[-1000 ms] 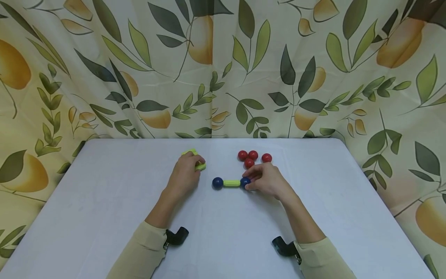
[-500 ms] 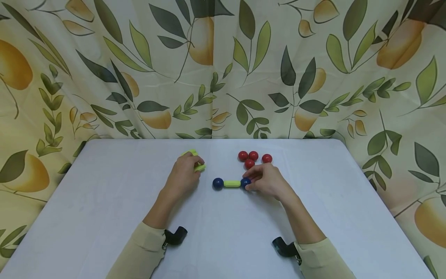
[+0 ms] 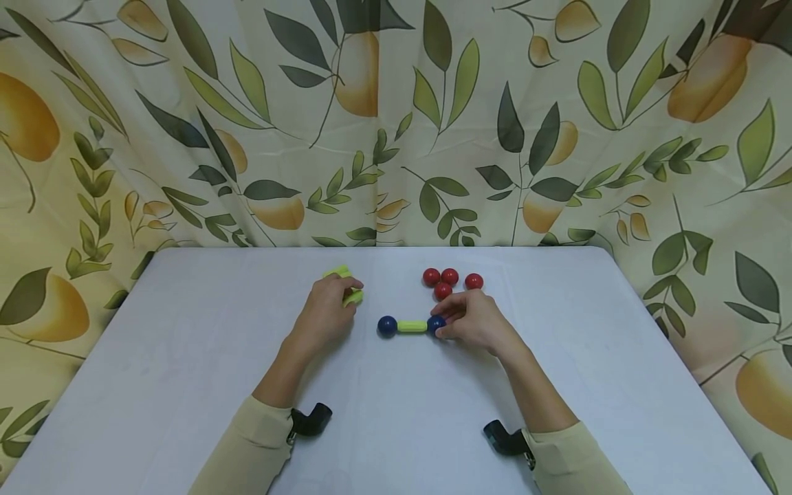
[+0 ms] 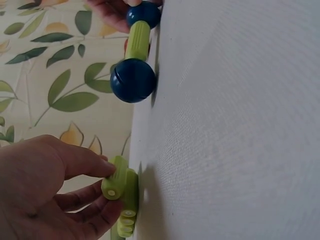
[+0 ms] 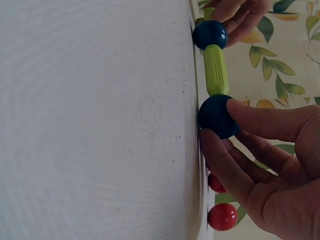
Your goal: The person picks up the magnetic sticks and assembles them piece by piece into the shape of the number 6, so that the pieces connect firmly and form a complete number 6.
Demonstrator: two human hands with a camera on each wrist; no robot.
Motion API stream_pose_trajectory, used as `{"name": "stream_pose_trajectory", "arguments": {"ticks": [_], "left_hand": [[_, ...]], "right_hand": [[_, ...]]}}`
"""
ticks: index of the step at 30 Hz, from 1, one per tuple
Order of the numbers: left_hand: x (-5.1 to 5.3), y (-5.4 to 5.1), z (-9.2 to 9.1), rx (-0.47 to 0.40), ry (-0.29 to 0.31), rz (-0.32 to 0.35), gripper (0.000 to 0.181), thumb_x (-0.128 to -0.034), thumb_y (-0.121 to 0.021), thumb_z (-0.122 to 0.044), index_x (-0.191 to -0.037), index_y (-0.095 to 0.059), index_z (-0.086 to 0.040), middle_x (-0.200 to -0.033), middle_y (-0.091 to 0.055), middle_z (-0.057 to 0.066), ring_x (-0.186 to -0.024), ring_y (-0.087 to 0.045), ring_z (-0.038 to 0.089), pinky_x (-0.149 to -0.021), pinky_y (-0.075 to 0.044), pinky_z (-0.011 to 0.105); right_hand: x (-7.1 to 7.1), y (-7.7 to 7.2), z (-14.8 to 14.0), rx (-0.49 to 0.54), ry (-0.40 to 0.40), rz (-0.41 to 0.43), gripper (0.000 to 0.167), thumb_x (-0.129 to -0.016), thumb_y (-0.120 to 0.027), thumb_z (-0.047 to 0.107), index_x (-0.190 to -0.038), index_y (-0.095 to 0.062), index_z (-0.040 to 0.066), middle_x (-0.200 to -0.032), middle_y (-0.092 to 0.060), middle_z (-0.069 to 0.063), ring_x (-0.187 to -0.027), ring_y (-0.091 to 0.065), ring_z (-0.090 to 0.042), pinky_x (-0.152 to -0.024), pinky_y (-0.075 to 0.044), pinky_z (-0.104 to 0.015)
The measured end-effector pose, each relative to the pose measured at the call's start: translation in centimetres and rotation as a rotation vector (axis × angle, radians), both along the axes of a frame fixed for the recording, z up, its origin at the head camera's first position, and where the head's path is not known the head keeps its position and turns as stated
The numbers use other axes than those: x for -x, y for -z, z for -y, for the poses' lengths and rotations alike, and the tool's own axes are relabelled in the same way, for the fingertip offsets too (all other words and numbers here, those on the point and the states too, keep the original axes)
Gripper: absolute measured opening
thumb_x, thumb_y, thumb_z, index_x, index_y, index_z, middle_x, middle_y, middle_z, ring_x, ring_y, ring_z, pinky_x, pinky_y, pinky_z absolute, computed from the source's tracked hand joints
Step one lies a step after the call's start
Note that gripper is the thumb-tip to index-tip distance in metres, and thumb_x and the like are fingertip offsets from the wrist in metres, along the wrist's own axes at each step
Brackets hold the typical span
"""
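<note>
In the head view, a lime-green magnetic rod [image 3: 411, 326] joins two dark blue balls and lies on the table. My right hand [image 3: 479, 322] holds the right-hand blue ball [image 5: 217, 117] between thumb and fingers. The other blue ball [image 3: 387, 326] sits at the rod's left end, untouched. My left hand [image 3: 324, 309] pinches another lime-green rod [image 4: 115, 181] between thumb and fingers. Right beside that rod, more green rods [image 4: 131, 192] lie on the table, partly hidden by the hand.
Several red balls [image 3: 449, 276] lie behind my right hand, one a little apart from the cluster. A white table [image 3: 396, 426] spreads under both hands. A curtain [image 3: 396, 172] printed with leaves and fruit hangs behind its far edge.
The green rod in my left fingers has turned slightly and shifted a little to the left. My right hand and the joined blue balls stay in place.
</note>
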State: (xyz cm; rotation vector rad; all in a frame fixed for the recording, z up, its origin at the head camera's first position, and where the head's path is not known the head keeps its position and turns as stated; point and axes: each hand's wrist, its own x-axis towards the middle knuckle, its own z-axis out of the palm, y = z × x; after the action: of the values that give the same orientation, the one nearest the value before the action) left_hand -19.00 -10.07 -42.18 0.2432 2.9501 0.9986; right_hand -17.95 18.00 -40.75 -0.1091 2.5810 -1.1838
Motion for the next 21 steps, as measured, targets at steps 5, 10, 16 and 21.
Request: {"name": "stream_pose_trajectory", "arguments": {"ticks": [5, 10, 16, 21], "left_hand": [[-0.2, 0.0, 0.0, -0.015, 0.002, 0.018, 0.036, -0.0934, -0.068, 0.001, -0.128, -0.073, -0.008, -0.109, -0.066, 0.011, -0.102, -0.062, 0.025, -0.09, -0.056, 0.04], [-0.4, -0.2, 0.0, -0.049, 0.005, 0.045, 0.034, -0.0945, -0.068, -0.001, -0.126, -0.074, -0.01, -0.109, -0.067, 0.009, -0.1, -0.06, 0.025, -0.089, -0.054, 0.04], [-0.8, -0.5, 0.4, -0.129, -0.005, 0.082, 0.03, -0.093, -0.07, -0.006, -0.122, -0.074, -0.009, -0.108, -0.069, 0.008, -0.099, -0.062, 0.024, -0.089, -0.055, 0.04], [-1.1, -0.7, 0.8, -0.195, -0.022, 0.099, 0.029, -0.0902, -0.071, -0.008, -0.119, -0.074, -0.009, -0.105, -0.071, 0.008, -0.098, -0.066, 0.023, -0.087, -0.056, 0.04]], "right_hand": [[-0.1, 0.0, -0.1, -0.002, 0.003, 0.005, 0.029, -0.082, -0.087, 0.006, -0.11, -0.079, 0.008, -0.098, -0.073, -0.01, -0.089, -0.064, -0.023, -0.074, -0.059, -0.029], [-0.1, 0.0, -0.2, -0.001, 0.004, 0.009, 0.03, -0.082, -0.087, 0.007, -0.111, -0.079, 0.008, -0.098, -0.073, -0.01, -0.089, -0.064, -0.023, -0.074, -0.059, -0.029], [-0.1, 0.0, -0.3, -0.002, 0.0, 0.007, 0.029, -0.082, -0.087, 0.007, -0.111, -0.079, 0.008, -0.099, -0.073, -0.01, -0.09, -0.064, -0.024, -0.074, -0.059, -0.029], [0.0, 0.2, -0.1, 0.004, -0.006, 0.0, 0.028, -0.083, -0.087, 0.007, -0.11, -0.079, 0.008, -0.099, -0.072, -0.01, -0.09, -0.063, -0.024, -0.074, -0.058, -0.029]]}}
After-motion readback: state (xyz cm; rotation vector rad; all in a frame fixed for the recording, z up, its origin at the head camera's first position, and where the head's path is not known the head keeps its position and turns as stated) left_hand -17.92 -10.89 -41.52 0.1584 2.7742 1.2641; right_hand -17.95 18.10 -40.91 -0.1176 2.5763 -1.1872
